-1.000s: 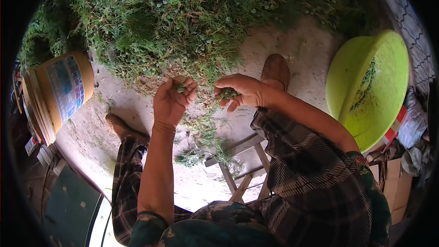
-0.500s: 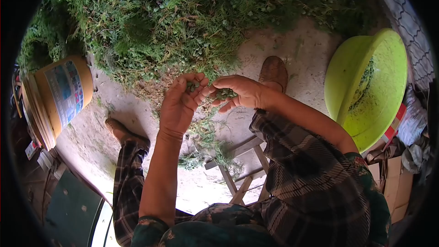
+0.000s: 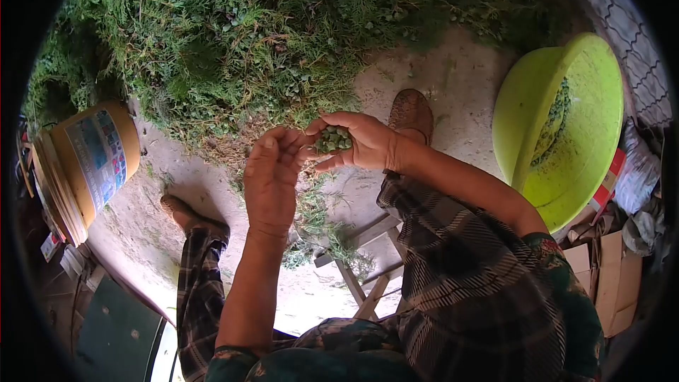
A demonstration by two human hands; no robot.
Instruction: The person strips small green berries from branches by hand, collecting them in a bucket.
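Note:
A clump of small green cones point(image 3: 332, 140) sits in the cupped palm and fingers of my right hand point(image 3: 371, 143). My left hand point(image 3: 272, 177) is beside it, palm up, with loosely bent, slightly parted fingers that reach the right hand's fingertips. No cone shows in the left hand. Just beyond both hands lies a big heap of cut evergreen branches point(image 3: 233, 49) with similar green cones among the sprays.
A lime-green basin point(image 3: 594, 134) with a layer of green cones stands tilted at the right. At the left is a yellow bucket point(image 3: 106, 148) with a printed label. A wooden frame point(image 3: 361, 283) lies below my hands, and cardboard point(image 3: 615, 283) sits at the lower right.
The cones that showed in my left fingers are gone from there, and the clump in my right hand looks fuller. The left hand has dropped slightly. The whole view has shifted a little.

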